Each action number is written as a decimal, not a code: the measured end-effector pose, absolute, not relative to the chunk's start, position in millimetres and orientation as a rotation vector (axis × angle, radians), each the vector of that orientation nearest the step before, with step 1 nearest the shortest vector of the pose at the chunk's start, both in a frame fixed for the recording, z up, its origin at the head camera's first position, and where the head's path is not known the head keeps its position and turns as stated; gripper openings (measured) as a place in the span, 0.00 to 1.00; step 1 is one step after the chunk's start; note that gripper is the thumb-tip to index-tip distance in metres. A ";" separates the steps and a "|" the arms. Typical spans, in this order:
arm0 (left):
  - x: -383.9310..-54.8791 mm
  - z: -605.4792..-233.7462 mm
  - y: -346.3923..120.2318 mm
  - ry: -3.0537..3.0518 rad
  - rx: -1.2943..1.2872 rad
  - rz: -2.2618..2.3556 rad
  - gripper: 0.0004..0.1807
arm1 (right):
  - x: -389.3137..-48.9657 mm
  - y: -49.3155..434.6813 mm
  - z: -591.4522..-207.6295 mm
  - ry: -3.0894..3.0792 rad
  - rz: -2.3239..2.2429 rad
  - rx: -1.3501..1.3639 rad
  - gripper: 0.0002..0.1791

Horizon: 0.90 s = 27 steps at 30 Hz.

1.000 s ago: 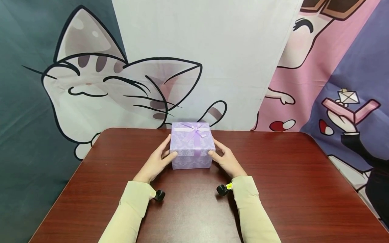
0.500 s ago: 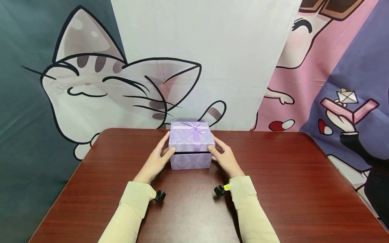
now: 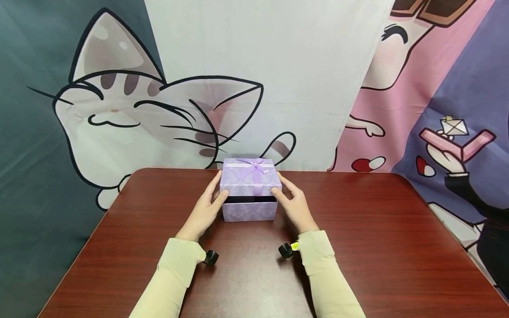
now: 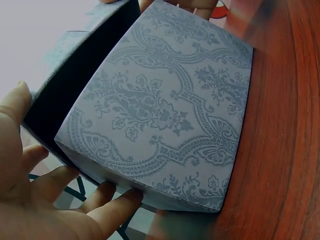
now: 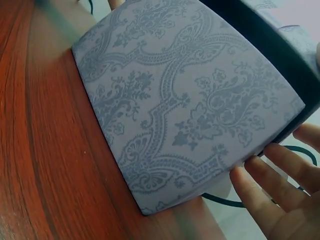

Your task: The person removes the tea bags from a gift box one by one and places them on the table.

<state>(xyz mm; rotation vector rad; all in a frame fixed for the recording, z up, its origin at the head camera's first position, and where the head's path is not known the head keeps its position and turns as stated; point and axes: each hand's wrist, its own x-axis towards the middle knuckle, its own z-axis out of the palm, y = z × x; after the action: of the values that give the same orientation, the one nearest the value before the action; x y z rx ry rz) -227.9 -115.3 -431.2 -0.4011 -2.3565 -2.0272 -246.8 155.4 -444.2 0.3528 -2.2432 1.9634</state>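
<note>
A lavender gift box with a damask pattern stands near the far edge of the table. Its lid (image 3: pixel 249 179), topped with a ribbon bow (image 3: pixel 254 168), is raised at the front above the box base (image 3: pixel 249 212), and a dark gap shows between them. My left hand (image 3: pixel 202 212) holds the lid's left side, thumb at the front corner. On the opposite side my right hand (image 3: pixel 296 208) grips the lid the same way. In both wrist views some fingertips touch the side of the box base (image 4: pixel 165 95). The box's contents are hidden.
The reddish-brown wooden table (image 3: pixel 131 247) extends on both sides of the box. Behind it hangs a cloth backdrop (image 3: pixel 310 79) with cartoon drawings. A small black camera (image 3: pixel 210 257) sits at the left wrist, another camera (image 3: pixel 286 250) at the right. A dark object (image 3: pixel 493 251) stands at far right.
Both hands have lifted the lid from fully down on the base to partly raised. The gap at the front has widened, while the base has stayed about where it was.
</note>
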 end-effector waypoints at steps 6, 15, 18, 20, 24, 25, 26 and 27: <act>-227.2 -430.3 -114.0 -2.354 -0.404 -2.026 0.37 | -246.7 152.9 -442.5 -2.235 1.943 0.378 0.30; -226.9 -426.2 -114.8 -2.388 -0.465 -1.995 0.37 | -242.1 149.3 -436.3 -2.267 1.885 0.388 0.32; -227.7 -426.1 -116.6 -2.408 -0.472 -1.948 0.38 | -243.8 150.7 -436.2 -2.249 1.851 0.418 0.32; -227.5 -424.9 -118.3 -2.425 -0.482 -1.898 0.37 | -244.0 151.8 -434.8 -2.242 1.808 0.430 0.32; -226.3 -419.5 -121.7 -2.388 -0.485 -1.859 0.34 | -240.5 151.4 -427.2 -2.240 1.717 0.441 0.33; -225.7 -417.3 -122.2 -2.358 -0.476 -1.870 0.33 | -238.8 150.3 -424.8 -2.237 1.700 0.447 0.33; -224.7 -414.1 -122.4 -2.323 -0.461 -1.890 0.32 | -234.1 148.0 -417.9 -2.235 1.705 0.454 0.33; -223.8 -411.4 -122.7 -2.280 -0.447 -1.921 0.31 | -232.1 146.2 -415.1 -2.228 1.715 0.463 0.33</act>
<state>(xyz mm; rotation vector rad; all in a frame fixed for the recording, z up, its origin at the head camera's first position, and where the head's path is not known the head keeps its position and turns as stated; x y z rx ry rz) -223.8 -122.7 -411.4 -0.4468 -2.2800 -1.9210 -232.1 146.2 -415.1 0.4631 -2.2280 1.7150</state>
